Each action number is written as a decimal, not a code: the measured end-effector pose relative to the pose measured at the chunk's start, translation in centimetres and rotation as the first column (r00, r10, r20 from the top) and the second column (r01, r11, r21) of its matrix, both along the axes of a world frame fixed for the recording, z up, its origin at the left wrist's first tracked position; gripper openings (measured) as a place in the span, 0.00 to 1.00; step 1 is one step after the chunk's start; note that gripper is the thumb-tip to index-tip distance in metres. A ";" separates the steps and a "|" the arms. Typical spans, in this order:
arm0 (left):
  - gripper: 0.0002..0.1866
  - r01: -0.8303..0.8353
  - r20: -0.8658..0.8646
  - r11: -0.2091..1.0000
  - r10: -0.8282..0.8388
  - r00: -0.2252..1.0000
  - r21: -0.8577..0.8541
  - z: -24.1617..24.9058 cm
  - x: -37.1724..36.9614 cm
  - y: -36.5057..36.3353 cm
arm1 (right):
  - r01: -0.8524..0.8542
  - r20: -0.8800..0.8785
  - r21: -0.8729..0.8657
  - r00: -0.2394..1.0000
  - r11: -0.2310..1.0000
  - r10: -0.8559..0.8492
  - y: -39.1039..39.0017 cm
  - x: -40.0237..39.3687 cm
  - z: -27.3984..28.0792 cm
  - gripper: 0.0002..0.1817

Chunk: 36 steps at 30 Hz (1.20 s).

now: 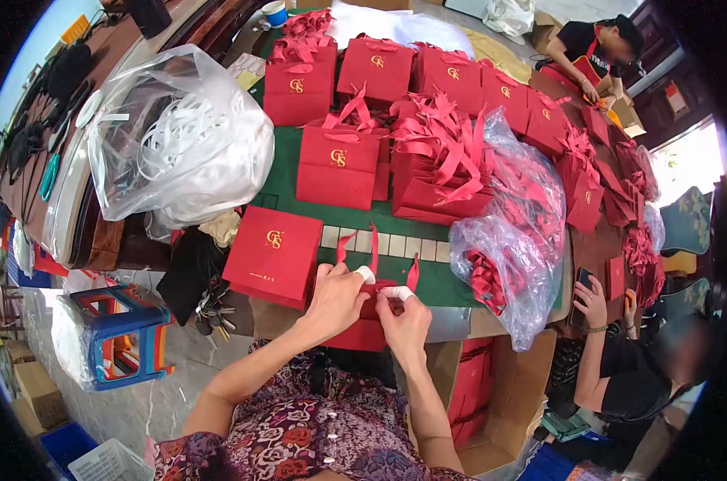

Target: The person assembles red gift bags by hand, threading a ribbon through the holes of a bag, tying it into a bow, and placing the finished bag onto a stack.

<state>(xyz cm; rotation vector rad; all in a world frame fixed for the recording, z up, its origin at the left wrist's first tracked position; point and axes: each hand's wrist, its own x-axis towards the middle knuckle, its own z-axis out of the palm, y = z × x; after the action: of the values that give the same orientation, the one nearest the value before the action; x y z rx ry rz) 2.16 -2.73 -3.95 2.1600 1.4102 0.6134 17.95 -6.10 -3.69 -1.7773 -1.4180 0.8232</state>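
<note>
Item: small red paper bag [355, 335], at the table edge directly below the fingers, on the wearer's side of them; its upper edge appears to run crosswise from one hand to the other, though the hands cover much of it, so its full long axis cannot be told. Left hand [338, 301]: at the bag's upper left, thumb and fingers drawn together in a pinch. Right hand [405, 322]: at the upper right, thumb and forefinger pinched at the top edge; whether each grips paper or ribbon cannot be told. Neither hand is clearly nearer; both touch the bag, their tips just apart. White wrapping [399, 293] on a right fingertip; similar on the left. Narrow red ribbon ends [374, 250] stand up beyond the fingers. Left of the fingers, just beside the left hand: large square-faced red paper bag with gold lettering [273, 255]. Beyond the fingers: row of pale rectangular pieces [397, 245] on a green flat work surface [287, 183]. Right of the fingers, farther off: clear plastic bag of red ribbon [512, 240]. Below right: open brown cardboard box [517, 393] holding red items.
</note>
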 end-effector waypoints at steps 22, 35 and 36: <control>0.13 -0.049 0.124 0.997 0.041 0.991 0.064 0.7 0.9 -1.6 | -0.055 0.048 0.034 0.997 0.998 0.053 -0.6 -0.4 0.8 0.09; 0.13 -0.018 0.143 1.000 0.014 0.990 0.022 0.6 1.1 -2.1 | -0.459 0.084 0.001 0.886 0.889 0.457 2.8 4.5 3.0 0.08; 0.12 0.001 0.139 0.995 -0.015 0.990 0.095 0.5 1.1 -2.3 | -0.459 0.083 0.001 0.885 0.888 0.458 3.0 4.7 3.0 0.08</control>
<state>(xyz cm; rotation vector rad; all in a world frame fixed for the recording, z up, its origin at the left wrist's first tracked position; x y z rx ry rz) 3.27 -5.02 -3.45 2.1479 1.3221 0.8269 22.62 -3.05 -0.65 -1.4870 -1.9359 0.9769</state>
